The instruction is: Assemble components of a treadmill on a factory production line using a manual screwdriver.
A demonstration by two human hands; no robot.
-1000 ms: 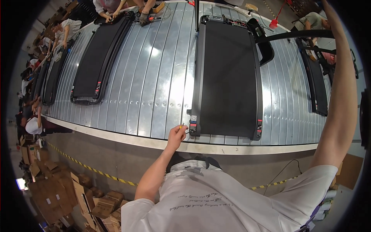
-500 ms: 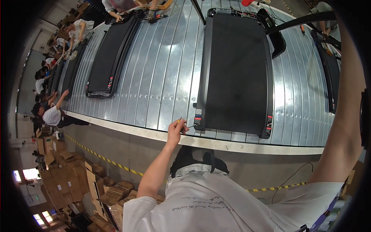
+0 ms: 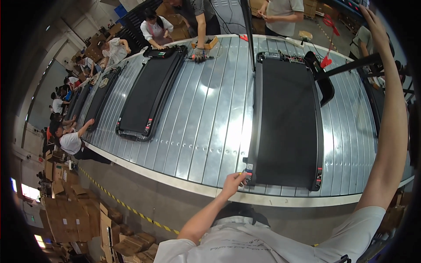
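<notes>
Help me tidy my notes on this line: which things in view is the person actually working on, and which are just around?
In hand:
- left hand at the near left corner of the black treadmill deck
- right hand raised by the black bar

Just around:
- second treadmill further along the metal conveyor
- cardboard boxes on the floor

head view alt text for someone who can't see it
A person's left hand touches the near left corner of a black treadmill deck lying on a ribbed metal conveyor. Their right hand reaches high overhead. Other people work along the line.
</notes>
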